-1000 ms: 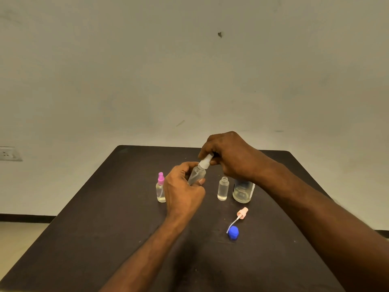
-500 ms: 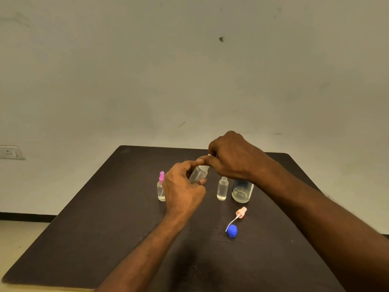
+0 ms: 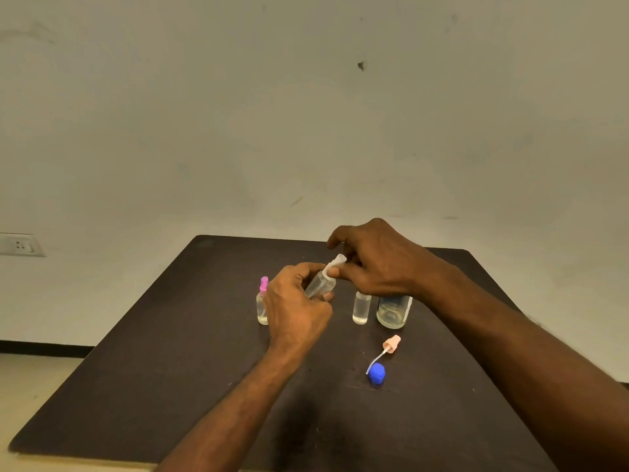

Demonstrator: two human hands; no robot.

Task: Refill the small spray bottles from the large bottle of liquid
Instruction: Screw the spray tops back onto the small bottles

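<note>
Dark brown desk point(image 3: 163, 362) against a plain off-white wall point(image 3: 306, 114) with small dark marks, white wall socket point(image 3: 20, 245) at left, black skirting point(image 3: 44, 347), pale floor point(image 3: 30, 379) beside the desk's left edge

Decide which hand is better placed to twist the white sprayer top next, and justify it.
Right. The right hand already pinches the white sprayer top, while the left hand grips the small bottle, steadying it.

The left hand point(image 3: 296, 308) covers the lower body of the clear spray bottle point(image 3: 321, 284) and part of the pink-capped bottle point(image 3: 262, 303). The right hand point(image 3: 374, 260) hides the top of the large bottle point(image 3: 393, 311). The surface point(image 3: 170, 369) is cut off by the bottom edge.
</note>
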